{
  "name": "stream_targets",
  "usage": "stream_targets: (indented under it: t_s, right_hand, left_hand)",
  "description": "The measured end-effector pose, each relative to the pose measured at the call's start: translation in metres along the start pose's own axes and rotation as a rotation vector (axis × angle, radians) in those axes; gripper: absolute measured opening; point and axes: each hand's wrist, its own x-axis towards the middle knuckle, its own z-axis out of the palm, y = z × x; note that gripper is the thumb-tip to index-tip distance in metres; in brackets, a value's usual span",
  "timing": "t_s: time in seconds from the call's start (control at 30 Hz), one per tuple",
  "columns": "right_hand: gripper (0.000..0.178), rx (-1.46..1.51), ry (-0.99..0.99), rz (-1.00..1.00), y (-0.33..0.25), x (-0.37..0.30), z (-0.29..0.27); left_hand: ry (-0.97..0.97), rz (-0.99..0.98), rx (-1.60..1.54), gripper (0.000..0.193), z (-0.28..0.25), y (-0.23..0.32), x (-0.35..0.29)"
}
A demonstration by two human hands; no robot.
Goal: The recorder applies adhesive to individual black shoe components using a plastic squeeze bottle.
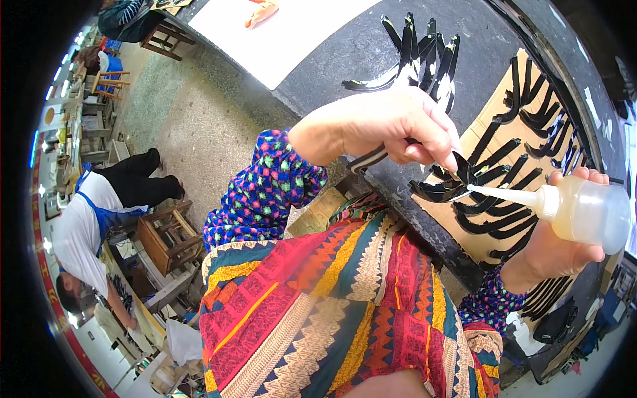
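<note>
My left hand (405,129) is closed, pinching a black curved strip (438,193) between thumb and fingertips. A striped dark length (367,160) shows behind its wrist side; whether it belongs to the same piece I cannot tell. My right hand (557,249) grips a translucent squeeze bottle (590,210) of pale yellowish liquid, tilted on its side. The bottle's long white nozzle (507,194) points left, its tip at or very near the held strip. Beneath both hands, several black curved strips (488,229) lie in rows on a cardboard sheet (479,247).
A heap of black strips with pale green ends (410,50) lies on the dark worktable (325,73), beyond my left hand. Farther left is a white sheet (292,33) with an orange scrap (263,11). Across the floor, a person (86,225) works near a wooden stool (169,235).
</note>
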Motion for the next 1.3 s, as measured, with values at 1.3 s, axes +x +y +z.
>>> stream_targets:
  t_s: [1.3]
  right_hand:
    - [0.088,0.183,-0.223,0.282,-0.011,-0.010,0.025]
  left_hand:
    - [0.201,0.370,-0.274,0.014,0.043,-0.040,-0.109]
